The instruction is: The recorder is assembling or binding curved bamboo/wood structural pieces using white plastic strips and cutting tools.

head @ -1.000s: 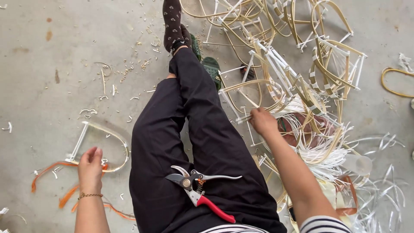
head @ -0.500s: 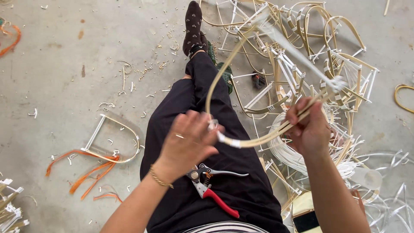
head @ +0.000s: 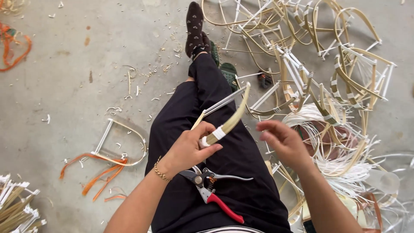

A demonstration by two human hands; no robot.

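Your left hand grips the taped bamboo frame just above the pruning shears on your lap; your right hand hangs released. A loose grip could drop the frame onto the blades.

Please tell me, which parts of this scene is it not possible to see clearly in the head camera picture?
- Head view: the near end of the bent bamboo strip with white tape is hidden inside the left hand.
- The red-handled pruning shears on the lap are partly covered by the left wrist.
- The right hand is motion-blurred; its fingers are unclear.
- The bundle of bamboo sticks is cut off by the left edge.
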